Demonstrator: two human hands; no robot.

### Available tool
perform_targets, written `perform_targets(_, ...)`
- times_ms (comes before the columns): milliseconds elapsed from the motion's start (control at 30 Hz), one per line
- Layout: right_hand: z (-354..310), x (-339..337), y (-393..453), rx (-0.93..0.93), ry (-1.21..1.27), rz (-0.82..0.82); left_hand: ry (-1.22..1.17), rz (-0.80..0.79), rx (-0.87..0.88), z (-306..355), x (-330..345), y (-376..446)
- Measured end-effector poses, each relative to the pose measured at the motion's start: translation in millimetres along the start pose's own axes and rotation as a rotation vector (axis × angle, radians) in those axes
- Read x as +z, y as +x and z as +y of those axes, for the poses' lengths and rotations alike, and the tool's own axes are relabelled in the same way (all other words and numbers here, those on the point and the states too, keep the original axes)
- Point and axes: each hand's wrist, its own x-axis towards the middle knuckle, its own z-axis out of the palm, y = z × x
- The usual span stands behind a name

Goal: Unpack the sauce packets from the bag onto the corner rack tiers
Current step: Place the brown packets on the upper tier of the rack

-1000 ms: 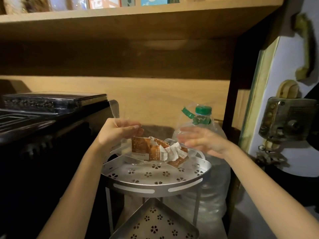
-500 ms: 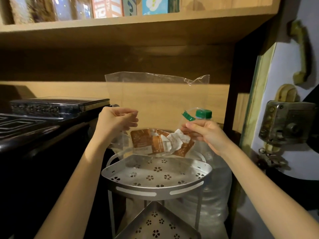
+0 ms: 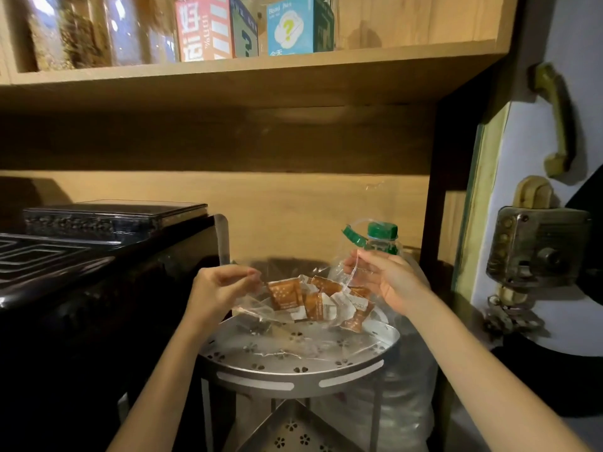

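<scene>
A clear plastic bag hangs between my two hands just above the top tier of a silver corner rack with flower-shaped holes. Several brown and white sauce packets lie bunched inside the bag. My left hand pinches the bag's left edge. My right hand pinches its right edge, a little higher. The bag's loose lower end drapes onto the tier. A lower rack tier shows beneath.
A large clear water bottle with a green cap stands behind and right of the rack. A black appliance fills the left side. A wooden shelf with boxes and jars runs overhead. A door with a metal lock is at the right.
The bag's open end, held upright half a second ago, has folded down toward the tier. Both hands have dropped lower, and the packets sit closer to the rack.
</scene>
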Motion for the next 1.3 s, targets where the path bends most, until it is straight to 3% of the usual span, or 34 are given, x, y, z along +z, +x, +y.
perform_targets(67, -1.3, -1.4, 0.6, 0.033, 0.012, -0.006, -0.109, 0.048, -0.012, 4.7, -0.5, 5.5)
perform_targets(233, 12.2, -11.2, -2.3, 0.169, -0.012, -0.073, -0.119, 0.116, -0.081, 5.4, 2.2, 14.8)
perform_targets(333, 20.5, -13.5, -10.6, 0.280, -0.335, -0.175, -0.087, 0.148, -0.112, -0.5, 1.5, 17.3)
perform_targets(400, 17.4, -9.1, -14.1, 0.238, -0.549, -0.164, -0.071, 0.173, -0.108, -1.2, 2.6, 18.0)
perform_targets(567, 4.5, -0.2, -6.0, -0.035, -0.332, 0.041, -0.138, 0.271, -0.084, 12.4, 4.4, 22.8)
perform_targets(867, -9.4, 11.2, -6.2, -0.169, -0.430, 0.026, -0.023, 0.320, 0.016, 35.7, 2.3, 38.1)
perform_targets(1300, -40.1, 28.4, -7.4, -0.258, -0.158, 0.110, -0.143, 0.338, 0.111, 72.6, 1.0, 52.1)
